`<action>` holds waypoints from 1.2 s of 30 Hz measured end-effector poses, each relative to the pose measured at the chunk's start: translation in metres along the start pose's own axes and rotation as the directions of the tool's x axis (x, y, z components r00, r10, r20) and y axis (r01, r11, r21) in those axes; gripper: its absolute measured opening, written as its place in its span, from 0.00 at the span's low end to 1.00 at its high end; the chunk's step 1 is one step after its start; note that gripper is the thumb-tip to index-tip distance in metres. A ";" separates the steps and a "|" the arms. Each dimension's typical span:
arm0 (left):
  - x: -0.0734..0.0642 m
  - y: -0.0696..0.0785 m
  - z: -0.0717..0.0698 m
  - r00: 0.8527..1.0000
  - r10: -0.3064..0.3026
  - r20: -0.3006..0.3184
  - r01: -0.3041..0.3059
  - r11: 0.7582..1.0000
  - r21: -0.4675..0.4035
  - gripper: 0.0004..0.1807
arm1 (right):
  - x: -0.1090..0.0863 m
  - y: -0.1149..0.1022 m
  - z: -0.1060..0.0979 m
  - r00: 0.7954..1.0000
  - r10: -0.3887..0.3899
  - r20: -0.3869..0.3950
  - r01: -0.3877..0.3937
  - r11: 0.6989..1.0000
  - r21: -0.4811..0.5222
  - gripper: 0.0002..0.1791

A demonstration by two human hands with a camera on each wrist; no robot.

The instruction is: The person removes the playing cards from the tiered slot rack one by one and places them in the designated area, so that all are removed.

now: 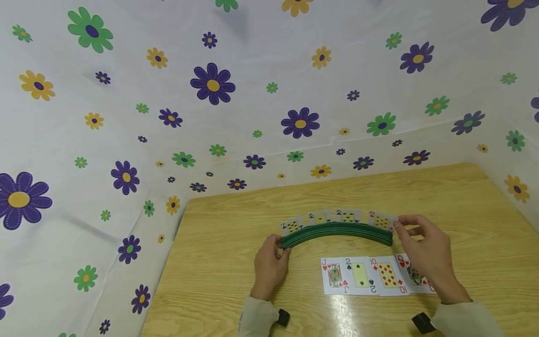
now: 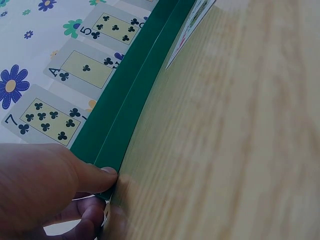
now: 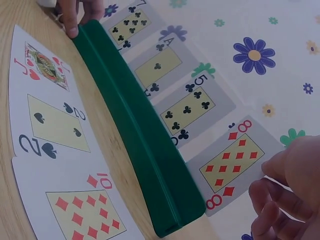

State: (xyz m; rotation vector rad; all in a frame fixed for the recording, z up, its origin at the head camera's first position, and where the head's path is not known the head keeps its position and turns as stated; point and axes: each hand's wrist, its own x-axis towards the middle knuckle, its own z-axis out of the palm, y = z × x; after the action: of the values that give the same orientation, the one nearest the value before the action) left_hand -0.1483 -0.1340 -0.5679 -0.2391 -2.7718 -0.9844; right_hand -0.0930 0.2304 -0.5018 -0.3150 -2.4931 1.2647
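Note:
A curved green card holder (image 1: pixel 337 229) stands on the table with the seven of clubs (image 2: pixel 47 117), ace of clubs (image 2: pixel 86 69), five of clubs (image 3: pixel 192 111) and eight of diamonds (image 3: pixel 232 162) upright in it, left to right. My left hand (image 1: pixel 270 267) grips the holder's left end, thumb on its front face. At the other end, my right hand (image 1: pixel 429 248) pinches the outer edge of the eight of diamonds, whose lower part sits in the slot.
Before the holder, a jack of hearts (image 1: pixel 334 276), two of spades (image 1: pixel 360 276), ten of diamonds (image 1: pixel 388 275) and red queen (image 1: pixel 414 276) lie face up in a row, the queen partly under my right hand. A flower-patterned sheet (image 1: pixel 261 107) hangs behind the wooden table (image 1: pixel 210 262).

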 end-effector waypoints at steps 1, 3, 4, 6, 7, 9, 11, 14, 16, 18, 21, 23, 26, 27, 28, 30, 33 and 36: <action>0.000 0.000 0.000 1.000 0.000 -0.001 0.000 1.000 0.000 0.15 | 0.000 0.000 0.000 1.000 0.000 -0.002 0.000 1.000 0.004 0.14; -0.001 0.000 0.000 1.000 -0.002 -0.002 0.002 1.000 -0.002 0.15 | 0.000 -0.001 -0.001 1.000 -0.005 -0.010 0.005 1.000 0.016 0.14; -0.001 -0.001 0.000 1.000 -0.003 -0.002 0.003 1.000 -0.003 0.15 | 0.000 -0.001 -0.002 1.000 -0.008 -0.016 0.008 1.000 0.023 0.14; -0.002 -0.001 0.000 1.000 -0.006 0.000 0.006 1.000 -0.006 0.15 | 0.000 -0.001 -0.003 1.000 -0.016 -0.024 0.017 0.999 0.044 0.13; -0.002 -0.001 0.000 1.000 -0.005 0.000 0.005 1.000 -0.006 0.15 | 0.000 -0.001 -0.003 0.999 -0.022 -0.023 0.024 0.998 0.058 0.13; -0.001 -0.001 0.000 1.000 -0.004 0.000 0.004 1.000 -0.010 0.15 | -0.001 -0.001 -0.003 0.999 -0.039 -0.018 0.041 0.995 0.087 0.11; -0.001 0.000 -0.001 1.000 -0.007 0.003 0.007 1.000 -0.009 0.15 | -0.003 -0.001 -0.002 0.998 -0.066 -0.008 0.067 0.991 0.119 0.10; 0.000 0.000 -0.001 1.000 -0.008 0.006 0.008 1.000 -0.009 0.15 | -0.007 -0.001 0.001 0.994 -0.110 0.009 0.107 0.983 0.146 0.09; 0.000 0.000 0.000 1.000 -0.007 0.010 0.007 1.000 -0.007 0.15 | -0.010 0.000 0.001 0.992 -0.125 0.026 0.120 0.980 0.157 0.09; 0.000 0.000 0.000 1.000 -0.002 0.011 0.002 1.000 -0.005 0.15 | -0.013 0.001 0.002 0.990 -0.128 0.050 0.118 0.980 0.161 0.09; -0.001 -0.001 0.000 1.000 0.001 0.012 -0.001 1.000 -0.005 0.15 | -0.016 0.004 0.002 0.988 -0.122 0.091 0.107 0.982 0.158 0.09; -0.001 -0.001 0.000 1.000 0.000 0.009 0.000 1.000 -0.003 0.15 | -0.019 0.006 0.004 0.985 -0.126 0.116 0.108 0.983 0.151 0.08; 0.000 -0.001 0.000 1.000 0.000 0.004 0.000 1.000 -0.001 0.15 | -0.025 0.005 0.008 0.979 -0.142 0.143 0.120 0.981 0.152 0.07; 0.000 -0.001 0.000 1.000 0.002 0.001 -0.002 1.000 -0.001 0.15 | -0.027 0.004 0.010 0.977 -0.151 0.153 0.125 0.979 0.163 0.07; 0.000 -0.001 0.000 1.000 0.003 -0.002 -0.003 1.000 -0.002 0.15 | -0.030 0.004 0.012 0.973 -0.164 0.162 0.135 0.975 0.177 0.07; 0.000 0.000 -0.001 1.000 0.006 -0.006 -0.006 1.000 -0.005 0.15 | -0.037 0.002 0.018 0.964 -0.203 0.173 0.165 0.963 0.212 0.08; 0.000 0.000 -0.001 1.000 0.007 -0.006 -0.007 1.000 -0.006 0.15 | -0.047 0.001 0.026 0.949 -0.250 0.191 0.199 0.948 0.250 0.11; 0.001 0.001 -0.001 1.000 0.006 -0.002 -0.006 1.000 -0.002 0.15 | -0.057 -0.001 0.034 0.939 -0.269 0.215 0.212 0.943 0.256 0.13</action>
State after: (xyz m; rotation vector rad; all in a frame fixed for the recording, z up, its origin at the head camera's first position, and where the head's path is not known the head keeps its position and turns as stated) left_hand -0.1484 -0.1341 -0.5661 -0.2464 -2.7668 -0.9856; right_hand -0.0534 0.1855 -0.5306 0.2151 -2.4500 1.5446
